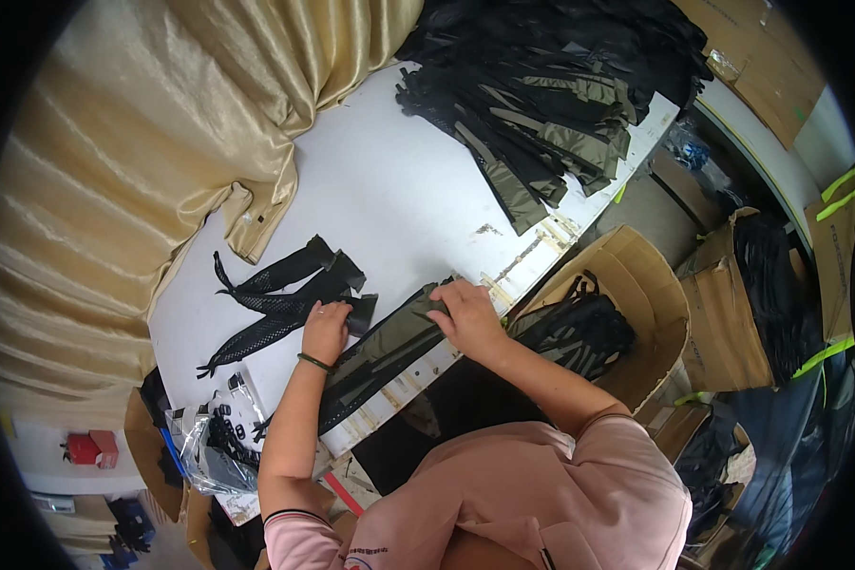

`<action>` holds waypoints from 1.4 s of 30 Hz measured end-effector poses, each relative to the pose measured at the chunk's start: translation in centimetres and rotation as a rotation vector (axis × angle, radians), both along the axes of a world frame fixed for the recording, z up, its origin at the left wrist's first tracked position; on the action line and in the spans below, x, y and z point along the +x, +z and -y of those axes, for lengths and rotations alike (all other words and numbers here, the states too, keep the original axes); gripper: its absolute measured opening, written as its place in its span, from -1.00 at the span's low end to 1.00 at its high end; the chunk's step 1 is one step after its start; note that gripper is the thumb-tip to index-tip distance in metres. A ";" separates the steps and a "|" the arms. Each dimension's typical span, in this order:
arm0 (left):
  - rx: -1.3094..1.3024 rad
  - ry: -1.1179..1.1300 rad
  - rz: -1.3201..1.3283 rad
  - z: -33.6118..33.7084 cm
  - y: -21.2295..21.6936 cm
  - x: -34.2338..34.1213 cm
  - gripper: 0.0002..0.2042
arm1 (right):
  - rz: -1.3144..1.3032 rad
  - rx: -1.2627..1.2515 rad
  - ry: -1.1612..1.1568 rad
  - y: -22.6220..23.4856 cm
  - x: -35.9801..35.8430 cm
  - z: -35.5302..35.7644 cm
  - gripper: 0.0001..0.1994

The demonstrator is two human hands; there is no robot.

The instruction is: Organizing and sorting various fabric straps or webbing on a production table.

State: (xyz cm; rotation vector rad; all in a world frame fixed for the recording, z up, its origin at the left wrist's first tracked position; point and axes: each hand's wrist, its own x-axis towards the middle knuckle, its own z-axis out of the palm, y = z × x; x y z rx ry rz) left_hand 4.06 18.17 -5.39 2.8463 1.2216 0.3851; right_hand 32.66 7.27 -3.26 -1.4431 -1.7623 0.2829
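Note:
An olive-green and black fabric strip (393,333) lies slantwise along the near edge of the white table. My right hand (470,315) is at its far right end, the thumb and fingers closed on the fabric. To the left, my left hand (326,330), with a bangle on the wrist, has its fingers closed at the end of a black mesh fabric piece (274,328). Another black mesh piece (285,268) lies just beyond it. The fingertips of the left hand are partly hidden against the dark cloth.
A large heap of black and olive pieces (551,104) covers the table's far end. At right stands an open cardboard box (670,309) holding similar pieces. A clear plastic bag (204,456) with black buckles sits at the left near corner. A gold curtain (152,142) hangs along the left.

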 end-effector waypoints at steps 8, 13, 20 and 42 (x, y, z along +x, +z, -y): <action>-0.539 0.148 0.728 0.7 4.9 4.4 -0.82 | -0.031 0.382 0.086 5.2 -4.2 -3.1 -0.62; -0.492 0.083 0.789 2.9 6.7 5.9 -0.84 | 0.000 0.241 0.134 3.1 -5.2 -5.5 -0.60; -0.445 0.213 0.779 4.1 6.4 5.4 -0.84 | 0.075 0.083 0.167 3.8 -5.2 -4.9 -0.76; -0.900 0.183 1.234 7.9 7.8 4.9 -0.91 | -0.956 -0.723 0.726 2.6 -2.7 -3.8 -0.72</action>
